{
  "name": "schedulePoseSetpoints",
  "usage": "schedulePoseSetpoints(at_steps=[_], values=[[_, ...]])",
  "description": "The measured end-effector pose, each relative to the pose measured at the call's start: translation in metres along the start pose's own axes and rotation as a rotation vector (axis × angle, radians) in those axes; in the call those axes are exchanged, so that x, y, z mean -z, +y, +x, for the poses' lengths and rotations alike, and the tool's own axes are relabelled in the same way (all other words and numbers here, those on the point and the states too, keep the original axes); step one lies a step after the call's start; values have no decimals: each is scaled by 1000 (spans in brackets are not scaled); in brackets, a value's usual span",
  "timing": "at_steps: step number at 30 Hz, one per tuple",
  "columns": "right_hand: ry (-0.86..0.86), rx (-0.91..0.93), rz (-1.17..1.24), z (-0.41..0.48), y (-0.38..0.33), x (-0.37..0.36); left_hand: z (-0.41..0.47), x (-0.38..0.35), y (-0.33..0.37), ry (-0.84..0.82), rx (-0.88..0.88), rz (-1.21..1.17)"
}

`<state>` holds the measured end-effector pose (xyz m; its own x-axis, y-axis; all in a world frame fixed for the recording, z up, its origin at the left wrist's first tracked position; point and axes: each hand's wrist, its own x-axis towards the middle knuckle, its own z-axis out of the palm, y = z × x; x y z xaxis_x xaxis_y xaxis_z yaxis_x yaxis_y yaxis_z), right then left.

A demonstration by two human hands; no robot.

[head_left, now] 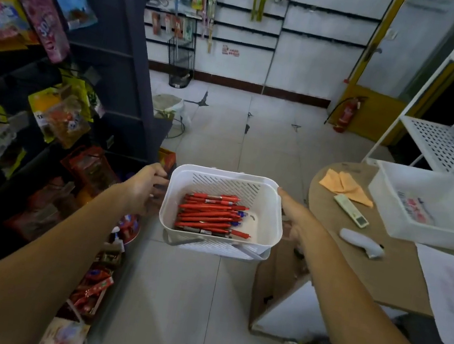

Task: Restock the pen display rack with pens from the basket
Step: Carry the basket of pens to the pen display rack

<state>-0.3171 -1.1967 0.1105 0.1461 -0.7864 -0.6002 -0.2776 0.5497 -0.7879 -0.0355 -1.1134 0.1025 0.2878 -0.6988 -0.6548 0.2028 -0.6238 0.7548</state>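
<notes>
Basket [227, 174] (red pens [211, 213] inside) gripped between left hand [145, 186] and right hand [297, 222]

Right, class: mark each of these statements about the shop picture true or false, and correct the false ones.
1. The left hand and the right hand both hold the white basket. True.
2. The pens in it are mostly green. False: they are mostly red.
3. The white basket rests on the round table. False: it is held up over the floor, beside the table.
4. A fire extinguisher stands near the yellow door. True.
</notes>
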Motion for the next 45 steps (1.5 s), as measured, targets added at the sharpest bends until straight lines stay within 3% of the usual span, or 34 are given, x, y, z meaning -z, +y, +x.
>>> schedulePoseSetpoints(at_steps=[7,13,20,32,45], values=[[30,-16,-28,94,-50,-5,82,-4,59,-85,45,-33],[119,-52,36,166,-98,-26,149,7,130,-150,66,138],[150,-58,91,234,-158,-41,236,21,204,-219,73,140],[154,-55,34,355,-252,-33,360,2,298,-132,35,82],[103,-48,-5,518,-378,24,485,-61,431,-51,2,19]])
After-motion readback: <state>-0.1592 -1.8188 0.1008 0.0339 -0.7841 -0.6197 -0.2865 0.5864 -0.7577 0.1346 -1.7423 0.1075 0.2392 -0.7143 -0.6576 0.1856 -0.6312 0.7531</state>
